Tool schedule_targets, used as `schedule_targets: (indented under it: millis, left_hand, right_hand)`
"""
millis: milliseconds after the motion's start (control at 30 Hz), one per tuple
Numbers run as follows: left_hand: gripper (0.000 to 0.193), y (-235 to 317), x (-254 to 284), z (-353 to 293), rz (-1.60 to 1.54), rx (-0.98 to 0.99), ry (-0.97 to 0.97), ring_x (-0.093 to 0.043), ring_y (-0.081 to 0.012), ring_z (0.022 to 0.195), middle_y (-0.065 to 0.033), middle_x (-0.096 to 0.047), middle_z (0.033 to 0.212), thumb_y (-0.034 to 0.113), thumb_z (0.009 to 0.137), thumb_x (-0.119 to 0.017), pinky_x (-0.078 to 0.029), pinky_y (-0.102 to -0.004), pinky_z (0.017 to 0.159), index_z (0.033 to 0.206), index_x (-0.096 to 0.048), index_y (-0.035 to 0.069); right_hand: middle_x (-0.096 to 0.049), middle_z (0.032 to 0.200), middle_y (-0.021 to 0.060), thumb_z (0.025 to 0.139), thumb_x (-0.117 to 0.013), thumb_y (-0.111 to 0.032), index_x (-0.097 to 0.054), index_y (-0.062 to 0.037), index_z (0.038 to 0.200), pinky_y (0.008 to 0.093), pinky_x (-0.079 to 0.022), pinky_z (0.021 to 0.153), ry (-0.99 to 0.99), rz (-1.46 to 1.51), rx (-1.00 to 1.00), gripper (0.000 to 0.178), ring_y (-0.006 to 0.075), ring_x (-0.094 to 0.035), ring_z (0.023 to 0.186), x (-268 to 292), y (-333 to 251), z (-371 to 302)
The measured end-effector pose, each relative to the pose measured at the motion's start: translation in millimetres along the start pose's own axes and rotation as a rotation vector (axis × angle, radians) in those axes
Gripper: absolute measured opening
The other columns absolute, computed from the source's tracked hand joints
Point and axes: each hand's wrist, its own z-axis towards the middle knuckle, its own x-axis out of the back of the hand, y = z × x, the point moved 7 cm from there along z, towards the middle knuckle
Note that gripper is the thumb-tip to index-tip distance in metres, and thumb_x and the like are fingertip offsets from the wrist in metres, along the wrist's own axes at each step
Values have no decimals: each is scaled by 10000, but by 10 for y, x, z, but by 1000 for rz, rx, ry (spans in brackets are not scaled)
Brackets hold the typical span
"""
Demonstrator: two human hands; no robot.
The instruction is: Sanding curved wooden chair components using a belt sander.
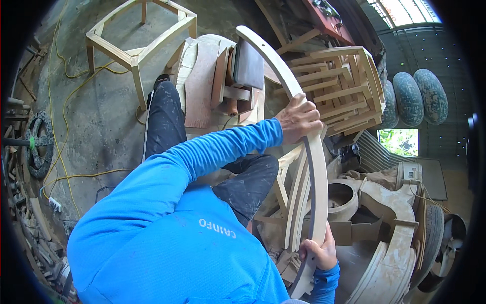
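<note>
A long curved wooden rail (318,177) of pale wood arcs across the middle, with a small hole near its far end and a notched near end. My left hand (299,119) is closed around it in its upper half. Lower down, my right hand (321,248) grips the same rail near the notched end, thumb on top. Other curved wooden strips (297,202) lean just left of the rail, below my left hand. Past my left wrist stands a wooden-framed machine (238,93) with a dark flat pad on it.
An unfinished wooden chair frame (136,53) stands at the far left on the concrete floor, near a yellow cable (63,137). Stacked wooden frames (349,91) sit at the far right. A large dusty machine (397,228) with a curved housing is beside my right hand.
</note>
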Motion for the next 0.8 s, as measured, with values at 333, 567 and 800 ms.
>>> schedule_targets:
  millis: [333,567,800]
  left_hand:
    - [331,560,-238,68,-31,-91,-538,-704,-225,927,0,-714,893,298,643,-843,-513,-390,843,923,-699,194]
    - [177,847,-609,40,-130,-113,-647,-730,-244,969,-47,-766,930,258,754,-802,-509,-403,831,902,-761,171]
    - [261,225,-348,400,-97,-79,-310,-667,-237,924,-29,-677,880,221,660,-802,-461,-402,984,881,-675,164]
  right_hand:
    - [-631,767,172,930,-732,-204,-323,-42,1480,355,-525,449,-5,53,-135,704,264,-625,504,875,640,-794]
    - [-614,707,163,959,-731,-346,-372,-55,1403,355,-524,452,115,89,-166,641,264,-627,505,869,1046,-1036]
    - [-594,700,95,976,-717,-276,-280,-60,1551,308,-500,433,222,-148,-62,753,206,-610,501,502,203,-577]
